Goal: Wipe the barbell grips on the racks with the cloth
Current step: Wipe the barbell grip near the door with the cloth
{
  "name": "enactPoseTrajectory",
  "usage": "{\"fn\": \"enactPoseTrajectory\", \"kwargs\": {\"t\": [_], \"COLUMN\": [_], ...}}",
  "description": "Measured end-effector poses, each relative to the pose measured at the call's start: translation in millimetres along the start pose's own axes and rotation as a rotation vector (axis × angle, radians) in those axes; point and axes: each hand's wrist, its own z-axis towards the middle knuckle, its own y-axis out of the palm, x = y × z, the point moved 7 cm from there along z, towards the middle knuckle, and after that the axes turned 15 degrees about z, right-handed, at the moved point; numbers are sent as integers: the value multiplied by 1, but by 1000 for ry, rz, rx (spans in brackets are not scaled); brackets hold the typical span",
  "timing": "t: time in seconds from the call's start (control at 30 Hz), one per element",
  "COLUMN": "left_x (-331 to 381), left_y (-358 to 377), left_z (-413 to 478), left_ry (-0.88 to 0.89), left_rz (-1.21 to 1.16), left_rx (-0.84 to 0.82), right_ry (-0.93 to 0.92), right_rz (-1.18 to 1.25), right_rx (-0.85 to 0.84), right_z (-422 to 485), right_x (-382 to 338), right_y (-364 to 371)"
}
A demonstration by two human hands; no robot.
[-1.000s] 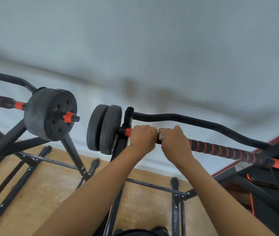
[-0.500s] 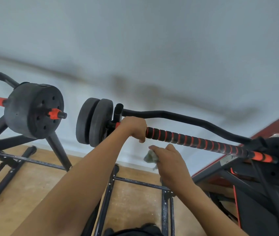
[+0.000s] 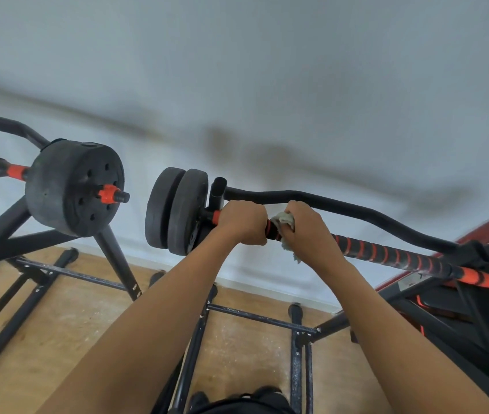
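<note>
On the head camera I look down along two bare forearms that reach forward and up to the nearer barbell. My left hand (image 3: 243, 222) sits over the bar at its left end, knuckles up, just inside a pair of black weight plates (image 3: 177, 210). My right hand (image 3: 309, 231) sits just beside it, to the right, also over the bar with the wrist a little bent.

The barbell grip (image 3: 386, 253), black with orange spiral bands, slopes from my hands down to the right and ends in an orange collar (image 3: 476, 277). The bar lies on a black rack (image 3: 218, 189) whose curved rear rail passes behind both hands. To the left a second barbell (image 3: 73, 186) with a thick black plate rests on another rack (image 3: 119, 264), well apart from my hands. A wooden floor (image 3: 58, 324) lies below and a pale wall (image 3: 237, 85) stands behind. My forearms hide part of the rack's lower frame.

The left hand's fingers are curled right round the bar, gripping it bare. The right hand's fingers wrap the grip with the pale cloth (image 3: 282, 219) bunched under them and pressed to it. Some cloth shows in the narrow gap between the hands and a corner hangs below the bar
</note>
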Motion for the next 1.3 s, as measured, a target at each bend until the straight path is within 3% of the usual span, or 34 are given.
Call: {"fn": "enactPoseTrajectory", "kwargs": {"t": [0.17,0.27,0.33,0.47,0.53,0.73,1.0,1.07,1.23,1.3], "left_x": [3,5,5,8,12,13,24,25,16,19], "left_y": [2,6,9,10,14,2,10,10,9,14], "left_z": [-11,-12,-7,-3,-3,-17,-49,-47,-31,-32], "left_ry": [-64,-53,19,158,157,11,-34,-1,168,157], "left_rz": [112,113,26,-319,-268,49,106,69,-82,-91], "left_rx": [211,235,108,-387,-447,135,470,414,-58,-135], "right_ry": [66,89,82,117,109,56,117,88,63,43], "right_rz": [22,128,128,100,80,83,94,79,53,19], "right_rx": [13,-50,-115,-231,-226,-17,-139,-173,-221,-163], "right_z": [14,10,5,-1,-3,-10,-16,-26,-28,-28], "right_x": [3,4,5,6,5,1,-3,-6,-14,-11], "right_y": [1,-3,-5,-9,-10,0,-2,-4,-12,-9]}}
